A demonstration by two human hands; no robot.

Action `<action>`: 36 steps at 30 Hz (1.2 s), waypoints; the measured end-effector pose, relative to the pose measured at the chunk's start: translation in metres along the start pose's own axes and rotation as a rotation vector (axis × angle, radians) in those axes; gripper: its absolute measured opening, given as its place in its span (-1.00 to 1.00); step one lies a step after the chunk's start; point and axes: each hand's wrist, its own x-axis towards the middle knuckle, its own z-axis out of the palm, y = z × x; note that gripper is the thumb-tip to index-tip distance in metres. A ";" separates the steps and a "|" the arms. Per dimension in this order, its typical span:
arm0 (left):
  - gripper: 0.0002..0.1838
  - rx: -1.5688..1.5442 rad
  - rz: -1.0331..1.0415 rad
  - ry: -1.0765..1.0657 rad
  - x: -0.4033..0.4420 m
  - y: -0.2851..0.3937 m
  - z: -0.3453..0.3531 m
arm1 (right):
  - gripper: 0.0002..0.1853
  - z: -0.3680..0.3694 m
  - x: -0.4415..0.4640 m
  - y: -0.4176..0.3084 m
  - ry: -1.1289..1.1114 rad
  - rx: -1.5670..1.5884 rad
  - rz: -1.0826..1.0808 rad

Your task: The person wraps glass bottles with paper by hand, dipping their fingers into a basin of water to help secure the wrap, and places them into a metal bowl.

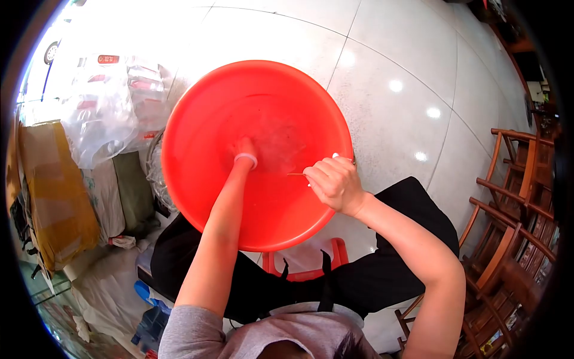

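A large red plastic basin [197, 149] stands in front of me, with cloudy, dark-specked water [281, 137] at its bottom. My left hand [244, 146] reaches down into that water, a pale bangle [245, 158] round the wrist. Its fingers are under the surface, so whatever they touch is hidden. Over the basin's right rim, my right hand [335, 181] is closed in a fist around a thin brown stick [295, 174], whose end pokes out toward the left. Small white spots show at the fist's edges, too small to name.
Beneath the basin is a red stool [339, 251], between my knees. Clear plastic bags [98, 119] and a taped cardboard box [57, 191] crowd the left side. Wooden chairs [508, 221] line the right. Pale floor tiles [394, 72] lie beyond.
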 end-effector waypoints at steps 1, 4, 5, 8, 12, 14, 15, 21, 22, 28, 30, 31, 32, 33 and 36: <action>-0.70 -0.067 -0.005 -0.042 -0.001 0.001 -0.004 | -0.90 0.000 0.000 -0.001 0.010 -0.019 0.001; -0.71 -0.204 0.005 -0.028 -0.005 0.003 -0.005 | -0.90 0.000 0.000 -0.001 0.028 -0.014 0.003; -0.71 -0.274 0.022 0.022 -0.005 0.003 -0.004 | -0.90 0.000 0.000 -0.001 0.031 -0.015 0.002; -0.68 -0.276 0.112 -0.026 -0.005 0.000 -0.009 | -0.90 0.000 -0.001 0.000 0.075 -0.014 -0.022; -0.60 -0.376 0.204 0.042 0.005 -0.018 -0.010 | -0.90 0.004 -0.004 0.004 0.077 -0.022 -0.044; -0.54 -0.325 0.269 -0.178 0.004 -0.020 -0.041 | -0.90 0.006 -0.005 0.005 0.097 -0.031 -0.050; -0.54 -0.306 0.273 -0.178 0.003 -0.023 -0.057 | -0.89 0.006 -0.005 0.005 0.111 -0.031 -0.061; -0.63 -0.360 0.524 -0.143 -0.051 -0.003 -0.214 | -0.94 0.009 -0.008 0.007 0.191 0.078 -0.020; -0.69 -0.572 0.479 -0.174 -0.058 -0.002 -0.226 | -0.94 0.010 -0.008 0.007 0.200 0.081 -0.016; -0.79 0.548 0.645 -0.145 -0.034 -0.046 -0.119 | -0.93 0.014 -0.008 0.004 0.240 0.098 0.003; -0.71 0.236 0.523 -0.164 -0.067 -0.042 -0.097 | -0.93 0.014 -0.009 0.009 0.178 -0.003 -0.015; -0.69 0.109 0.599 -0.038 -0.063 -0.041 -0.096 | -0.93 0.014 -0.008 0.008 0.254 0.050 -0.023; -0.67 -0.011 0.661 0.062 -0.063 -0.048 -0.091 | -0.93 0.013 -0.009 0.013 0.262 0.055 -0.008; -0.65 0.018 0.650 0.000 -0.067 -0.044 -0.111 | -0.93 0.014 -0.009 0.013 0.224 0.026 0.002; -0.64 -0.310 0.610 -0.120 -0.099 -0.024 -0.194 | -0.87 0.019 -0.006 0.006 0.288 0.042 -0.019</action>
